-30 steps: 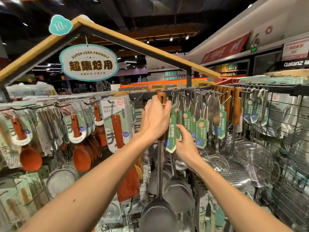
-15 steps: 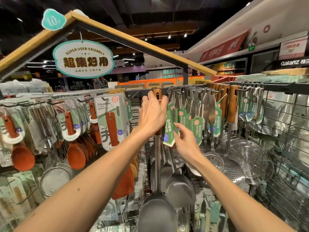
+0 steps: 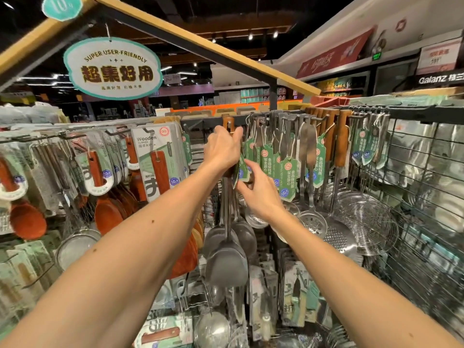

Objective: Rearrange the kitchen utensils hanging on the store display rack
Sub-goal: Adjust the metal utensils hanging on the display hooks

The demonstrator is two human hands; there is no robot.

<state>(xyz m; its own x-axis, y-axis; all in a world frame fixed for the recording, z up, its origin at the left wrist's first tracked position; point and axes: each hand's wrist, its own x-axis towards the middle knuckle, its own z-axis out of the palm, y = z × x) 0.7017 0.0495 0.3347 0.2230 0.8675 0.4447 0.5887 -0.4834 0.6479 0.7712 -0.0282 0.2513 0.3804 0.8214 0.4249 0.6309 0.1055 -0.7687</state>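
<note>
Reaching up w/ both arms, the person is at the top rail of the display rack (image 3: pixel 414 116). The left hand (image 3: pixel 222 149) has its fingers curled round the wooden handle of a steel turner (image 3: pixel 226 262), right up near the hook it hangs from. The blade dangles straight down, btwn the two forearms. The right hand (image 3: pixel 259 190) sits just beside & lower, thumb and forefinger pinching the green tag (image 3: pixel 241 169) that hangs against that handle.

More steel turners hang close behind the blade; touching or not, can't tell. Crowding in on the right is a tight row of tagged ladles (image 3: pixel 288 156), then a slotted spoon (image 3: pixel 313 222), a perforated skimmer (image 3: pixel 339 239) and a wire spider strainer (image 3: pixel 366 222), all on neighbouring hooks.

On the left side are a boxed wooden turner (image 3: pixel 158 156), wooden spoons (image 3: pixel 27 222) & a mesh sieve (image 3: pixel 76 244). Overhead, an oval sign (image 3: pixel 111 69) reads "SUPER USER-FRIENDLY". A wire grid panel (image 3: pixel 426 234) closes off the far right.
</note>
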